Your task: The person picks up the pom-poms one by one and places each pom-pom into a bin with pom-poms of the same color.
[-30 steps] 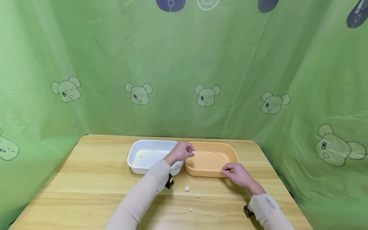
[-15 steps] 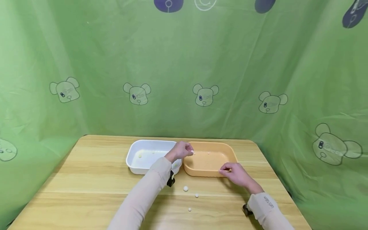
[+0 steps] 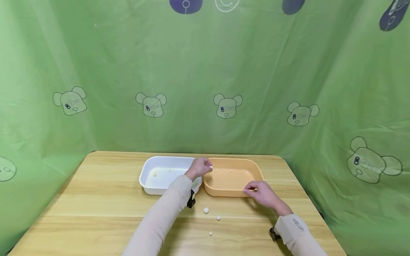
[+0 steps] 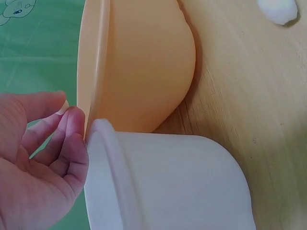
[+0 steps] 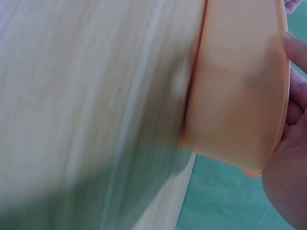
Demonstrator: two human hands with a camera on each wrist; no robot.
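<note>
My left hand (image 3: 199,168) is over the line where the white tray (image 3: 150,186) meets the orange tray (image 3: 224,193). Between thumb and index finger it pinches a small white ball (image 4: 64,108), mostly covered by the fingertips in the left wrist view. My right hand (image 3: 263,193) grips the near rim of the orange tray toward its right end, thumb outside and fingers on the inner side. Two small white pieces, one on the left (image 3: 216,171) and one further right (image 3: 231,170), lie inside the orange tray.
A few white balls lie on the wooden table before the trays: a larger one (image 3: 206,210), a smaller one (image 3: 218,218) and the smallest (image 3: 210,234). Inside the white tray are yellowish pieces (image 3: 155,174), partly hidden by my left arm. A green curtain (image 3: 192,135) hangs behind.
My left hand, with the ball pinched, has shifted slightly left and up from the piece in the orange tray. The right hand keeps its hold on the rim. The head view has turned slightly.
</note>
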